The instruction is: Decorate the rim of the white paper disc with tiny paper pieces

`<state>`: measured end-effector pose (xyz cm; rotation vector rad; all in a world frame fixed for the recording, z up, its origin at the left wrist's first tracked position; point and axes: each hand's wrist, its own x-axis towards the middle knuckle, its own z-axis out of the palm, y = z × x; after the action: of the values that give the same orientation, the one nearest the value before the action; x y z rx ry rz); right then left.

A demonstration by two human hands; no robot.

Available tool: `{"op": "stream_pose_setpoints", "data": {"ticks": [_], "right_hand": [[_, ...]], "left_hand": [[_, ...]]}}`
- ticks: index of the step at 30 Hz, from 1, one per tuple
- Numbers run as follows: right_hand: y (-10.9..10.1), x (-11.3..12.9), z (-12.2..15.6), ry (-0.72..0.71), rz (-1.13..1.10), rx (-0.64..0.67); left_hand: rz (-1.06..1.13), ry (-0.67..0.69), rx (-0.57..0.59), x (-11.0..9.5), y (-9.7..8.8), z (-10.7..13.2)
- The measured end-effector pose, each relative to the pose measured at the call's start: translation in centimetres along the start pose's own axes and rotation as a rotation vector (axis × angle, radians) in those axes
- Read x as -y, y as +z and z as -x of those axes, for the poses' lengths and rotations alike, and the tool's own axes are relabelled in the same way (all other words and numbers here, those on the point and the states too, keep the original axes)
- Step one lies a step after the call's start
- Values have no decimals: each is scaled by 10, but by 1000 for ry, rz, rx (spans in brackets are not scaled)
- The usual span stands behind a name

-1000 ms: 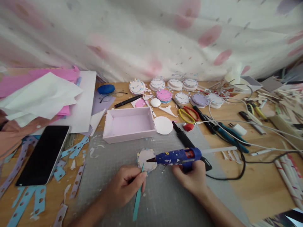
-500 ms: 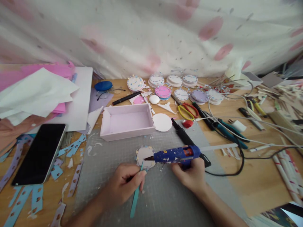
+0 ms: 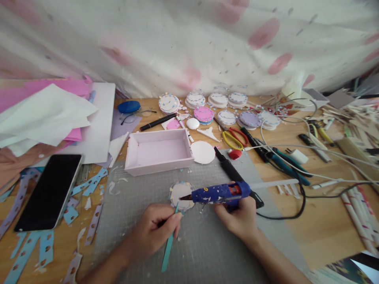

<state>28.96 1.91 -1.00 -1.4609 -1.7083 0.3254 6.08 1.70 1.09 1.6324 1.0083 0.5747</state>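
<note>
My right hand (image 3: 237, 218) grips a blue glue gun (image 3: 220, 193) whose nozzle points left onto a small round white disc (image 3: 180, 192) with coloured bits round its rim, lying on the grey cutting mat (image 3: 195, 244). My left hand (image 3: 154, 230) is closed in a pinch on a thin teal stick (image 3: 168, 246), the stick's upper tip touching the near edge of the disc. Both hands sit just in front of the disc.
A shallow pink box (image 3: 158, 152) and a plain white disc (image 3: 203, 152) lie beyond the mat. Several decorated discs (image 3: 204, 114), scissors (image 3: 233, 138), pliers (image 3: 284, 163) and cables (image 3: 296, 197) crowd the right. A black phone (image 3: 49, 191), paper sheets (image 3: 44, 118) and blue punched strips (image 3: 44, 244) lie left.
The view has shifted slightly; both hands stay at the disc. The glue gun has edged a little left and the teal stick's tip has drawn closer to the disc's edge.
</note>
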Motion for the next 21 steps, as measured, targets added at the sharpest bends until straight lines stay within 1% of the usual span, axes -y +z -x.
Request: {"op": "stream_pose_setpoints", "data": {"ticks": [9,15,21], "right_hand": [[-2,2,-3,-46,53,-8],[-2,3,-4,-39,59,-13],[-4,3,-5,-12,43,0]], "left_hand": [[-1,1,0,1,0,0],[25,-53,-12,-1,-2,0],[40,-28,-4,-4,-2,-2]]}}
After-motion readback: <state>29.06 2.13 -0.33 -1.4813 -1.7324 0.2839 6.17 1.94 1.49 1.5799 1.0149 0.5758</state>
